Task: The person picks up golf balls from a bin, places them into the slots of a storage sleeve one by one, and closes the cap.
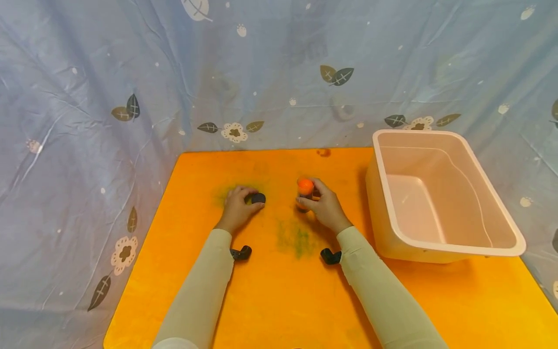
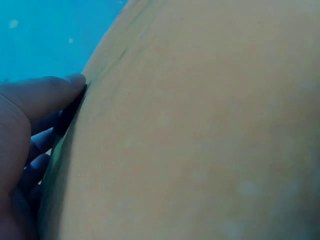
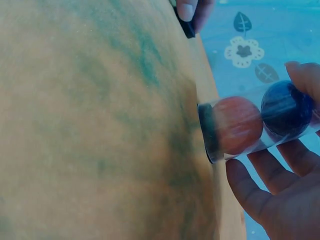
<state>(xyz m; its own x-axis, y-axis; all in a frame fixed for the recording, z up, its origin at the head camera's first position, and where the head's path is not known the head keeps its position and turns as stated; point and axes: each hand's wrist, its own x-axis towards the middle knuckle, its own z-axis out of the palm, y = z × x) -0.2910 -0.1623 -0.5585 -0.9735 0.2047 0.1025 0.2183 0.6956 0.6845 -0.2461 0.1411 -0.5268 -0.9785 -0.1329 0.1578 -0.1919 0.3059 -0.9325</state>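
In the head view my left hand holds a small round black lid between thumb and fingers, low over the table. The left wrist view catches only a dark edge of that lid beneath the thumb. My right hand grips a clear tube with fingers and thumb around its side. Through its wall show a reddish ball at the black base and a dark blue ball. An orange ball sits at its top in the head view.
An orange-yellow table with green smudges lies under both hands. On the right stands a large pale pink bin, close to my right forearm. Patterned blue-grey curtains hang behind the table and at its sides.
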